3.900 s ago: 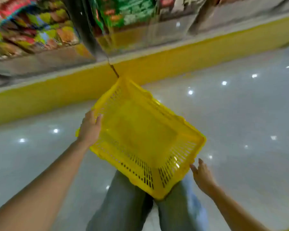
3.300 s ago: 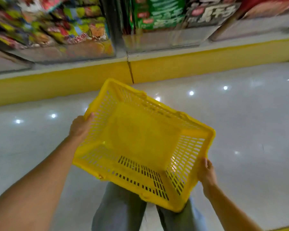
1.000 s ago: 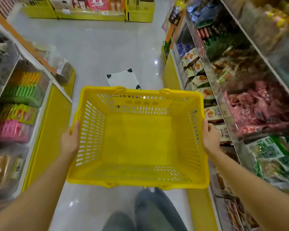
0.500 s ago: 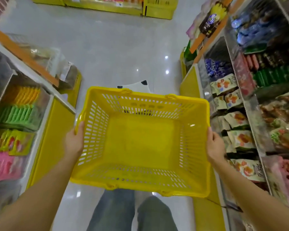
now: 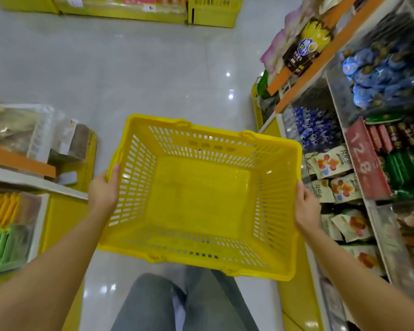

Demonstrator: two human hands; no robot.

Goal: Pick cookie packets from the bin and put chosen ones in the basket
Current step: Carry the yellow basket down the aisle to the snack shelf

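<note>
left hand (image 5: 103, 192) and right hand (image 5: 305, 207) gripping, forearms extended

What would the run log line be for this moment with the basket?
stage: carrying | basket: empty, held over aisle floor | left hand: grips left side | right hand: grips right side | packets picked: none
</note>
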